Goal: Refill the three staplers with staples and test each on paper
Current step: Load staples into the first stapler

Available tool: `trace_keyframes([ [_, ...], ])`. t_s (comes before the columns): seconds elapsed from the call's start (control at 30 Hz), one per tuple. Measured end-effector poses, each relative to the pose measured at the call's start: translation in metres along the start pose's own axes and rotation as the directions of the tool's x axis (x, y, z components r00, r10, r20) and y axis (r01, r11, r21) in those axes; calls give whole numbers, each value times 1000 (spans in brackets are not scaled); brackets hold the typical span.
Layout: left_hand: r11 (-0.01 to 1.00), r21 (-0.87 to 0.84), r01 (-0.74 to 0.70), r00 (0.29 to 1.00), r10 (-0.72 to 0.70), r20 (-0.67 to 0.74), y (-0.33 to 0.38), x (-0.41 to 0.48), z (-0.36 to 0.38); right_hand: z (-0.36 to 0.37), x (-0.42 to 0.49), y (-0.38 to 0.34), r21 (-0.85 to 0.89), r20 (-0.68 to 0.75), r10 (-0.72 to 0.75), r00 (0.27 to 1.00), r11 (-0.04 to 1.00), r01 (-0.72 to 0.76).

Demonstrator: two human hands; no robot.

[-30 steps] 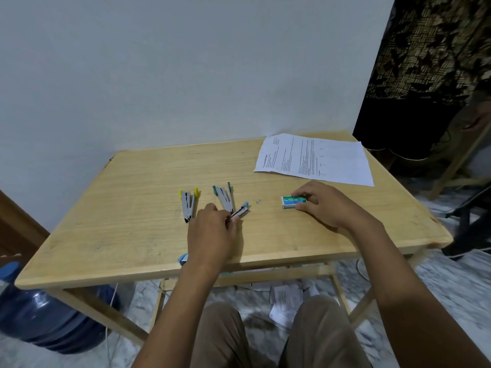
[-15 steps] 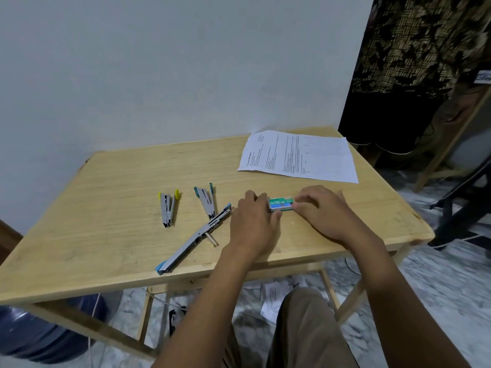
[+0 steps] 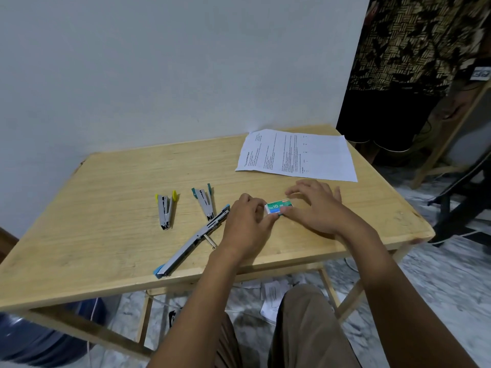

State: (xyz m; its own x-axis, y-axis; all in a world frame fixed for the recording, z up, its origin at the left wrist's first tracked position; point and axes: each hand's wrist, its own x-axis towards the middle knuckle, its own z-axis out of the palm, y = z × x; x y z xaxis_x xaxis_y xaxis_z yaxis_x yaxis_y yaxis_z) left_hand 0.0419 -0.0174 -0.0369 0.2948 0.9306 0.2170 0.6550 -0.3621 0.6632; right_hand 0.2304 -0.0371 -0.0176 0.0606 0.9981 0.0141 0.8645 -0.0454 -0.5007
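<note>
A small green staple box [image 3: 278, 207] lies on the wooden table [image 3: 106, 208], held between both hands. My left hand [image 3: 245, 227] pinches its left end. My right hand [image 3: 312, 207] grips its right side with thumb and curled fingers. A blue stapler [image 3: 192, 241] lies fully unfolded flat just left of my left hand. Further left lie a teal stapler [image 3: 204, 201] and a yellow stapler [image 3: 165, 209], both small and partly spread. A printed sheet of paper [image 3: 297, 155] rests at the far right of the table.
A white wall stands behind the table. A blue water jug [image 3: 32, 338] sits on the floor under the left side. Papers [image 3: 272, 298] lie on the marble floor by my knees. Dark patterned cloth [image 3: 414, 49] and chair legs [image 3: 451, 203] stand at the right.
My left hand let go of the blue stapler, which now lies unfolded on the table, and moved right to the staple box. My right hand stays on the box.
</note>
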Motion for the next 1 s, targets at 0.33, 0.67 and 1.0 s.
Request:
trace_keyframes([
  [0.33, 994, -107, 32, 998, -27, 49, -4, 1, -8, -15, -1, 3, -92, 66, -69, 995, 993, 75],
  [0.67, 994, -107, 9, 999, -5, 40, -6, 1, -7, -21, -7, 6, -22, 5, -45, 999, 999, 45],
  [1.0, 993, -112, -23, 999, 26, 23, -6, 0, -7, -6, 3, -28, -185, 33, -119, 992, 975, 123],
])
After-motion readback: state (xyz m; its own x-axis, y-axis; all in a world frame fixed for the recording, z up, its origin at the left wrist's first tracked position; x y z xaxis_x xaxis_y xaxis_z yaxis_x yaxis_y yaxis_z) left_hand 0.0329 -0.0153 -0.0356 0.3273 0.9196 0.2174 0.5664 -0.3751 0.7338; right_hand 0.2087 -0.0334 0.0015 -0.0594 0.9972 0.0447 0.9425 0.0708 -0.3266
